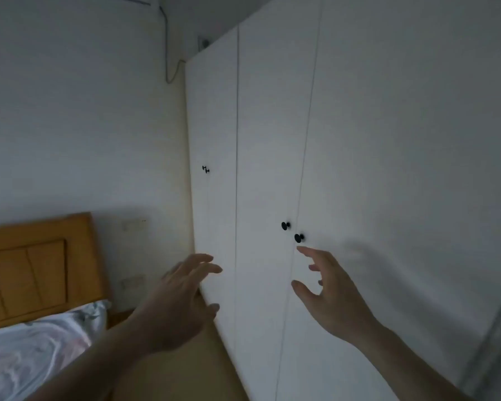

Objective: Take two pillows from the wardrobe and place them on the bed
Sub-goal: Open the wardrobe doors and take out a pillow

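A tall white wardrobe (pixel 359 140) fills the right side, all its doors closed. Two round black knobs (pixel 285 226) (pixel 299 238) sit on either side of a door seam. My right hand (pixel 327 296) is raised just below the right knob, fingers spread, holding nothing and not touching it. My left hand (pixel 177 302) hovers lower and to the left, near the wardrobe's left doors, also with fingers apart and nothing in it. The bed (pixel 26 351) with a patterned cover lies at the lower left. No pillows are visible.
A wooden headboard (pixel 38 267) stands against the white wall at the left. Another pair of small black knobs (pixel 205 169) sits on the far wardrobe doors. A strip of wooden floor (pixel 182 369) runs between bed and wardrobe. A cable (pixel 168 53) hangs down the wall.
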Motion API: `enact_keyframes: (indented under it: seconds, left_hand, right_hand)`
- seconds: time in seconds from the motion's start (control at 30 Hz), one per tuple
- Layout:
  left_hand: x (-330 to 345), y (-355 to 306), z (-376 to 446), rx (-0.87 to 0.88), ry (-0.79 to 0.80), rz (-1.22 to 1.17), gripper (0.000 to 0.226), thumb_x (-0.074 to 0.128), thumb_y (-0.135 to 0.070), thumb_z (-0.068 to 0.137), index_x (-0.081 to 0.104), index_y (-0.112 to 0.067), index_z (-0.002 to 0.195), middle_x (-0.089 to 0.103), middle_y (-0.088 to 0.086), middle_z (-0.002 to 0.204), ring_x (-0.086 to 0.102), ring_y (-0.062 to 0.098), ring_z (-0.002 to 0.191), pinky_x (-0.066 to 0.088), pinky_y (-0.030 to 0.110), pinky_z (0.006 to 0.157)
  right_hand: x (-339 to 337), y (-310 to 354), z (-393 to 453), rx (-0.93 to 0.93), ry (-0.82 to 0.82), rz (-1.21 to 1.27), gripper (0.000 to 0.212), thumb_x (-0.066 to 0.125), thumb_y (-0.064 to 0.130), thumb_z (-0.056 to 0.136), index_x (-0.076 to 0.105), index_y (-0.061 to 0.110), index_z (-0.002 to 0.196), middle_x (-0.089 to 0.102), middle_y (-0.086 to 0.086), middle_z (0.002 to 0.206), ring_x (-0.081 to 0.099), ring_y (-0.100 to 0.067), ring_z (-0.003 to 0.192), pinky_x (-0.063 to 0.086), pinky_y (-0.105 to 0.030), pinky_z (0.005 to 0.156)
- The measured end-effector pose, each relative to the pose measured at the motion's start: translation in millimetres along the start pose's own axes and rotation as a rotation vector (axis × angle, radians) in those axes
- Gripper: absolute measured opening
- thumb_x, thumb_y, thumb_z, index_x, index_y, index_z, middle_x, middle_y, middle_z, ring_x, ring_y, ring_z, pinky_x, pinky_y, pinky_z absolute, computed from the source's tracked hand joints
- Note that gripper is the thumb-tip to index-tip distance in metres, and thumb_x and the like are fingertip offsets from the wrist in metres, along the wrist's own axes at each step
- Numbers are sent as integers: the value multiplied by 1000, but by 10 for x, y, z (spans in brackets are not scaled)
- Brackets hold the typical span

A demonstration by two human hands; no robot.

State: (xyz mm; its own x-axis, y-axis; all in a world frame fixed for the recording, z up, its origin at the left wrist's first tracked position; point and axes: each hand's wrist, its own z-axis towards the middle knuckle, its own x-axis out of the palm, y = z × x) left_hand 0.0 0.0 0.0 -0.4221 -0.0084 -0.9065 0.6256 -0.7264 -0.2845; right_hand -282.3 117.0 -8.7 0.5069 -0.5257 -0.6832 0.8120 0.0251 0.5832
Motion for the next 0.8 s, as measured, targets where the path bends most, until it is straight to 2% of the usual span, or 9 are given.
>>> enact_keyframes:
  seconds: [0.13,0.23,0.33,0.47,0.6,0.7,0.8]
  left_hand:
    - [107,236,511,73,5,-34,60,61,-56,88,37,-46,142,21,-26,157,29,4,144,28,31,119]
    - [223,490,916,141,-1,-57,60,63,-55,89,39,-43,142,23,-25,156,32,3,142,30,29,116]
    - [322,739,1218,192,30,-82,60,64,-54,89,40,-42,143,26,-24,157,35,4,141,32,29,116]
    - [410,1116,1569,268,63,-123,58,64,-52,89,43,-41,142,29,-24,155,37,3,139,33,25,114]
    - [505,1420,1813,285,102,-175,56,65,-51,89,44,-42,140,31,-26,152,39,1,137,37,25,112]
    - [598,1545,1878,308,134,-204,56,65,-51,89,43,-43,140,31,-26,152,40,2,136,37,26,112]
    - [641,1619,1919,329,132,-214,55,65,-53,88,45,-44,138,34,-26,150,43,2,134,39,26,109]
  right_hand:
    - [109,-118,433,163,26,-118,60,63,43,93,36,46,146,45,27,137,57,0,110,52,-35,97]
    - [284,-189,762,247,19,-212,61,62,43,92,36,44,148,48,24,134,58,-3,105,51,-31,92]
    - [421,-212,1031,327,24,-282,60,61,43,92,39,37,148,50,18,138,58,-9,110,49,-31,90]
    - [638,-213,1435,463,26,-332,60,61,41,94,43,28,150,57,12,140,56,-13,126,46,-31,99]
    - [832,-214,1635,553,-51,-368,59,64,39,91,46,23,145,65,7,122,60,-18,119,50,-34,99]
    - [850,-238,1642,568,-88,-490,52,65,38,90,52,23,139,63,4,128,59,-22,120,51,-35,97]
    - [857,-218,1641,606,-33,-593,40,65,33,90,56,19,126,59,-1,129,57,-25,116,46,-32,88]
